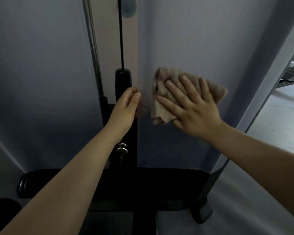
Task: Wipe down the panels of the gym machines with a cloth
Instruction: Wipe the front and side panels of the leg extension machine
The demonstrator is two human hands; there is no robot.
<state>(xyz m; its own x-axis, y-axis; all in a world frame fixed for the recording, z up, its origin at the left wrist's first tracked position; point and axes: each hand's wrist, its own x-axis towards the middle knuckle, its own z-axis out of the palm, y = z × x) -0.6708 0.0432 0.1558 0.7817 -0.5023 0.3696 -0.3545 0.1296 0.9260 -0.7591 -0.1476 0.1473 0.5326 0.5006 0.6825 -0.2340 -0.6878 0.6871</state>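
Two bare hands reach toward a pale grey panel [185,39] of a gym machine. The right hand [192,107] lies flat with fingers straight and spread, pressing a crumpled beige cloth [161,92] against the panel, right of centre. The cloth sticks out past the fingertips toward 10 o'clock. The left hand [126,107], at 9 o'clock from the cloth, grips the panel's left edge with curled fingers. Beyond it, toward 12 o'clock, a black cable [121,31] runs down into a black fitting [123,78]. Below the wrist sits a metal knob [122,149].
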